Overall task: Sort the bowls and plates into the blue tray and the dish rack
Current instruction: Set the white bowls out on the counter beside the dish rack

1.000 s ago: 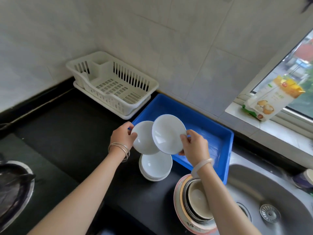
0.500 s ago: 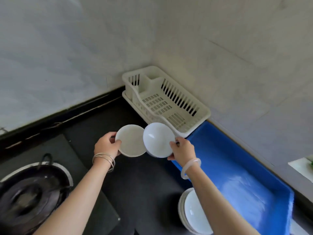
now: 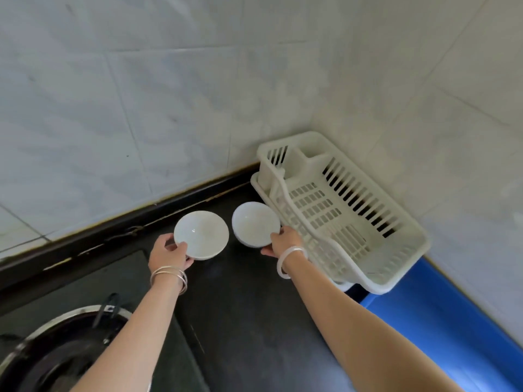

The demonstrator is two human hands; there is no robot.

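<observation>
Left hand (image 3: 167, 251): grips a white bowl (image 3: 201, 234) at its near edge, thumb over the rim. The fingers go under the bowl and are hidden. Bowl opening faces up toward me, tipped a little. Silver bangles (image 3: 169, 274) sit on that wrist.

Right hand (image 3: 283, 241): pinches a second white bowl (image 3: 256, 223) at its near right edge. Fingertips show on the rim; the rest of the hold is hidden behind the bowl. This bowl is tipped too, its inside toward me. A pale bracelet (image 3: 288, 261) sits on that wrist.

The two bowls are side by side with a narrow gap between them, not touching. Both are over the black counter (image 3: 249, 306), ahead of my hands. I cannot tell whether either one touches the counter.

Dish rack (image 3: 396, 267): white, slotted, just right of my right hand and nothing in the part I see. The second white bowl is just beside its near long rim. Contact cannot be judged.

Blue tray (image 3: 441, 315): right of my right forearm, beyond the near end of the rack, partly out of view.

A dark pan (image 3: 56, 357) sits well back and left of my left hand. Tiled wall (image 3: 141, 108) ahead.
</observation>
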